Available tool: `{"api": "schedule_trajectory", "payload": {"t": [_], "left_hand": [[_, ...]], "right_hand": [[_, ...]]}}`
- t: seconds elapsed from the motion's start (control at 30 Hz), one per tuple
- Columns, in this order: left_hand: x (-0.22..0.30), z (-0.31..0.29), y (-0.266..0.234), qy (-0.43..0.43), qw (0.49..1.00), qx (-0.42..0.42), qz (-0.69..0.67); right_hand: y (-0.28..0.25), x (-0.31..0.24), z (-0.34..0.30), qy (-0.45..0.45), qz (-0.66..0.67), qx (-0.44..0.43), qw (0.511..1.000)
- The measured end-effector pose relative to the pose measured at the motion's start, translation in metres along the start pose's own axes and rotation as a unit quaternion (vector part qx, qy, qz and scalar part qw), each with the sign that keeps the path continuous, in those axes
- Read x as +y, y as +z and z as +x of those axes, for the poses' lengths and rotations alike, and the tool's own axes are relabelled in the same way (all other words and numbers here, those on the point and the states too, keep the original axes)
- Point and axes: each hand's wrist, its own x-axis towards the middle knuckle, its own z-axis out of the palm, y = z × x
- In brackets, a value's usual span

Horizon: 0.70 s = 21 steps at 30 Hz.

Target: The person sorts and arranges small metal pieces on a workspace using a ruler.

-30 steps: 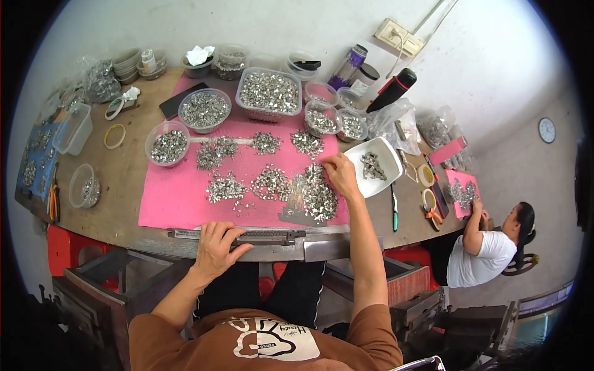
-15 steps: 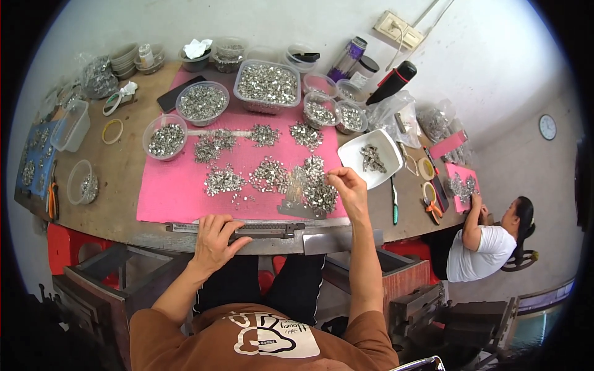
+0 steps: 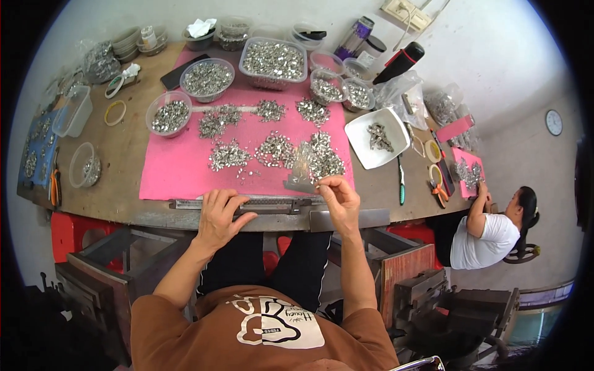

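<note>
My left hand (image 3: 221, 215) lies over a long slotted metal rail (image 3: 266, 206) at the table's front edge, its fingers resting on the rail and its thumb spread away. Thumb and forefinger of my right hand (image 3: 341, 201) are pinched together at the rail's right end, with a tiny shiny metal piece at their tips. Just beyond that hand is a pile of small silvery metal pieces (image 3: 326, 162), beside a thin grey metal plate (image 3: 298, 180). Several similar piles sit on the pink mat (image 3: 176, 182).
A rectangular plastic tub (image 3: 273, 80) and round bowls (image 3: 207, 96) of metal pieces stand at the back. Right of the mat are a white dish (image 3: 359, 139), a green-and-black brush (image 3: 401, 185) and orange-handled pliers (image 3: 439, 193). A person (image 3: 489, 238) works at the far right.
My right hand has moved left and nearer, from the right-hand pile to the rail's right end. My left hand stays on the rail. The whole view has shifted slightly.
</note>
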Motion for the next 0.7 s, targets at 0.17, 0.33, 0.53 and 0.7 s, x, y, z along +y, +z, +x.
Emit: {"api": "schedule_trajectory", "payload": {"t": [0.17, 0.33, 0.53, 0.7], "left_hand": [[0.009, 0.007, -0.008, 0.018, 0.998, 0.043, -0.038], [0.043, 0.021, 0.002, -0.026, 0.976, 0.01, -0.216], [0.06, 0.018, 0.016, -0.113, 0.927, -0.051, -0.354], [0.061, 0.017, 0.021, -0.182, 0.895, -0.069, -0.402]], "right_hand": [[0.024, 0.009, -0.031, 0.014, 0.012, -0.014, 1.0], [0.042, -0.005, -0.042, -0.057, -0.159, -0.036, 0.985], [0.05, -0.013, -0.041, -0.147, -0.204, -0.054, 0.966], [0.057, 0.008, -0.061, 0.016, 0.033, 0.015, 0.999]]}}
